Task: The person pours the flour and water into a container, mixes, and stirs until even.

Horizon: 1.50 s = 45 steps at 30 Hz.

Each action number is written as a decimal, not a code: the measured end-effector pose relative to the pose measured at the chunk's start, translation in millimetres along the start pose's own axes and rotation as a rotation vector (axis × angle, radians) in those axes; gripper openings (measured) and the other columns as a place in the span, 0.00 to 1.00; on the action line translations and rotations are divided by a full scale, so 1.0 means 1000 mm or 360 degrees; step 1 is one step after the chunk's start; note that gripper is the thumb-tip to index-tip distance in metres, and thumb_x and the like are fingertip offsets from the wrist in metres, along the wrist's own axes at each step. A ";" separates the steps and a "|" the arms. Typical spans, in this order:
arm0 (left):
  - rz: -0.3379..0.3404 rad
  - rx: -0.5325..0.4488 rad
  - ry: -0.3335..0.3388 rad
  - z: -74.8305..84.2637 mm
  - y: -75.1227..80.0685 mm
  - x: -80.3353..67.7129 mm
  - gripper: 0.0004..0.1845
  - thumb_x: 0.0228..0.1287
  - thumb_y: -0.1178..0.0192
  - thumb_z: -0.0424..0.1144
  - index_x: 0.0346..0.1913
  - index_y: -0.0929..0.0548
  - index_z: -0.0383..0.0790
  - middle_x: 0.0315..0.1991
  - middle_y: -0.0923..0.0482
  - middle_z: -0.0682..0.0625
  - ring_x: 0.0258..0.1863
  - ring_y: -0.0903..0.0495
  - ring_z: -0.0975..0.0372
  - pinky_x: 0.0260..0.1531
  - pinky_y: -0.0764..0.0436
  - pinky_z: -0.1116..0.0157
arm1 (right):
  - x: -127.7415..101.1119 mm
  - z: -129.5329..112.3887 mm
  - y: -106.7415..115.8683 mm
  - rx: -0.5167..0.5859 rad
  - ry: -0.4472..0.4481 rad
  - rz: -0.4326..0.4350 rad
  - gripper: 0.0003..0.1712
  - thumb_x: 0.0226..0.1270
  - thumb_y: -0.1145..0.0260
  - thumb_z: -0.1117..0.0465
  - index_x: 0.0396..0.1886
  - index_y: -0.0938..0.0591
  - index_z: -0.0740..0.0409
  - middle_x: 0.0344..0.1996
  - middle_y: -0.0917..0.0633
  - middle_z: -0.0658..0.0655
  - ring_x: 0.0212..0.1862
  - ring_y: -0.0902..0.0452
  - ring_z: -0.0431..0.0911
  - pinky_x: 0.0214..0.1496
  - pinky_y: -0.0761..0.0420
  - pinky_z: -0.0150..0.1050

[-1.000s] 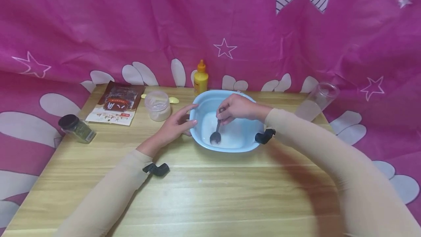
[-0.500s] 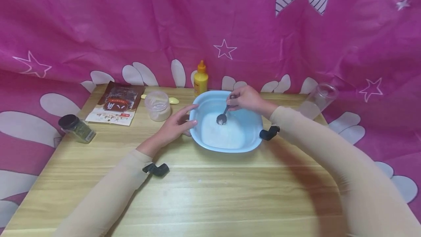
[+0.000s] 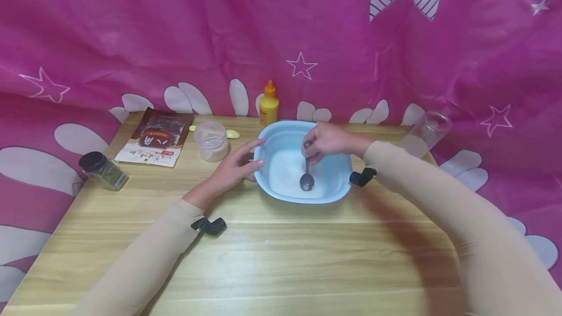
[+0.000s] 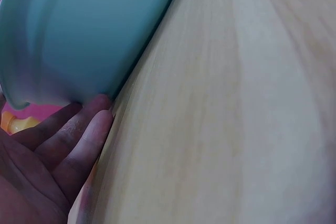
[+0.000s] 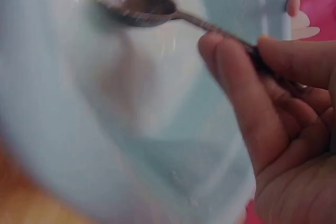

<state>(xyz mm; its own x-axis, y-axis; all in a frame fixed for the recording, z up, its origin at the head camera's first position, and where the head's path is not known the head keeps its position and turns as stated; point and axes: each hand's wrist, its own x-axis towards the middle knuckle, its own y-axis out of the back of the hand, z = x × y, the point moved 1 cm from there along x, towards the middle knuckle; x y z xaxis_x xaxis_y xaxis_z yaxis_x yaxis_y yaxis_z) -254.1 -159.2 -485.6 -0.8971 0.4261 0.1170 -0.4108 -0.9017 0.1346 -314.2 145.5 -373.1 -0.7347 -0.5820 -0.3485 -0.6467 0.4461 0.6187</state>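
Note:
A light blue plastic basin (image 3: 303, 200) stands near the back of the table, with whitish, shiny contents (image 3: 285, 174). My right hand (image 3: 329, 139) pinches the handle of a dark metal spoon (image 3: 307, 182) between thumb and fingers. The spoon's bowl points down and toward me inside the basin; the right wrist view shows the bowl (image 5: 139, 3) low over the whitish contents. At the basin's left side, my left hand (image 3: 231, 169) has its thumb and index finger at the rim. Its other fingers (image 4: 79, 150) lie fairly straight against the outer wall.
Left of the basin are a clear tub (image 3: 211, 141), a yellow spoon (image 3: 232, 134), a brown-and-white packet (image 3: 155, 138) and a dark-lidded spice jar (image 3: 104, 171). A yellow bottle (image 3: 269, 106) stands behind; a clear cylinder (image 3: 426, 133) leans at right. A pink curtain (image 3: 219, 38) borders the table.
My right hand first drew the spoon back toward the basin's far side, then swept it forward and to the right. My left hand has kept its place at the basin.

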 end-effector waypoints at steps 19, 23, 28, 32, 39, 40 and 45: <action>-0.0012 0.0003 -0.0005 -0.003 -0.003 0.004 0.35 0.84 0.34 0.40 0.87 0.31 0.56 0.73 0.24 0.31 0.62 0.14 0.39 0.45 0.04 0.48 | 0.020 -0.013 -0.007 0.0098 0.0017 0.0410 0.11 0.78 0.24 0.63 0.53 0.08 0.65 0.43 0.08 0.59 0.45 0.05 0.48 0.52 0.06 0.39; -0.0010 0.0000 0.0001 -0.003 -0.002 0.003 0.35 0.83 0.34 0.40 0.87 0.31 0.56 0.73 0.24 0.32 0.62 0.14 0.39 0.45 0.04 0.47 | 0.022 -0.009 -0.002 0.0082 -0.0011 0.0664 0.08 0.79 0.25 0.66 0.51 0.07 0.66 0.44 0.10 0.61 0.46 0.05 0.50 0.51 0.06 0.38; -0.0001 -0.0014 0.0009 -0.003 -0.002 0.002 0.35 0.83 0.34 0.39 0.87 0.31 0.56 0.73 0.24 0.31 0.62 0.14 0.39 0.44 0.04 0.47 | 0.022 -0.013 -0.009 0.0126 0.0031 0.0558 0.11 0.78 0.24 0.64 0.54 0.07 0.64 0.46 0.09 0.59 0.48 0.06 0.49 0.53 0.06 0.39; -0.0006 -0.0020 0.0010 -0.002 -0.004 0.001 0.35 0.83 0.34 0.40 0.87 0.32 0.55 0.73 0.24 0.31 0.62 0.14 0.39 0.45 0.04 0.48 | 0.021 -0.015 -0.015 0.0166 0.0045 0.0276 0.11 0.79 0.24 0.62 0.53 0.07 0.63 0.44 0.07 0.56 0.46 0.06 0.47 0.53 0.06 0.38; 0.0002 -0.0008 -0.0003 0.000 -0.004 0.001 0.35 0.83 0.34 0.39 0.87 0.31 0.54 0.73 0.24 0.31 0.61 0.13 0.39 0.44 0.04 0.48 | 0.009 -0.012 -0.009 0.0067 0.0065 -0.0029 0.09 0.78 0.26 0.66 0.49 0.09 0.70 0.38 0.06 0.59 0.42 0.05 0.50 0.49 0.05 0.42; 0.0003 0.0001 -0.0002 0.001 -0.004 0.001 0.35 0.83 0.34 0.40 0.87 0.31 0.54 0.73 0.24 0.31 0.61 0.13 0.40 0.44 0.04 0.48 | 0.008 -0.011 -0.008 0.0044 0.0054 -0.0054 0.09 0.77 0.26 0.67 0.48 0.09 0.70 0.38 0.07 0.59 0.41 0.05 0.50 0.49 0.05 0.42; 0.0002 0.0017 0.0010 -0.001 -0.002 0.002 0.35 0.83 0.34 0.40 0.87 0.31 0.55 0.72 0.23 0.31 0.61 0.13 0.39 0.44 0.04 0.48 | 0.002 -0.017 -0.012 0.0039 0.0012 -0.0183 0.09 0.78 0.26 0.67 0.48 0.09 0.71 0.37 0.07 0.58 0.41 0.05 0.50 0.51 0.05 0.42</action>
<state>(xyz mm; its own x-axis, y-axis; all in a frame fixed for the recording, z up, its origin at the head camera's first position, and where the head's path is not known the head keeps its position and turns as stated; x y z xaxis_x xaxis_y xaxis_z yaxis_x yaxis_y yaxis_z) -255.3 -156.7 -486.3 -0.8985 0.4246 0.1110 -0.4081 -0.9014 0.1447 -304.3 127.0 -369.6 -0.6541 -0.6352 -0.4107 -0.7314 0.3926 0.5576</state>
